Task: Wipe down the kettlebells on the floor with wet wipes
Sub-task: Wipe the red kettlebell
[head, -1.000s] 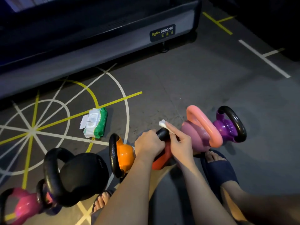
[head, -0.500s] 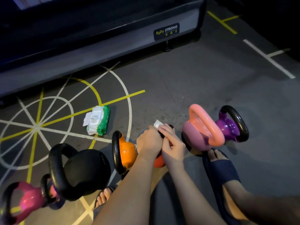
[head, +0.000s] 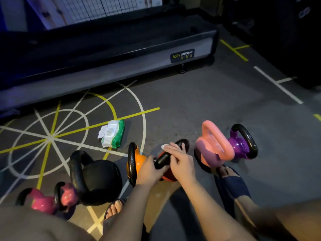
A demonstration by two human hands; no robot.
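Mid-task, judging by the layout: working on red kettlebell (head: pixel 169 177), near centre, between orange bell (head: pixel 141 157) and pink bell (head: pixel 212 153). Left hand (head: pixel 149 171) curled round near end of handle (head: pixel 160 160), steadying. Right hand (head: pixel 184 164) nearly flat, pressing wipe (head: pixel 164 146) onto handle. Tipped over, long axis near-to-far, handle pointing far-right. Body probably still to wipe; no telling which other bells are clean. Pack (head: pixel 113 133) far left.

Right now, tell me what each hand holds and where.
The left hand grips the red kettlebell by its black handle, near the base. The right hand presses a white wipe onto the handle's top.
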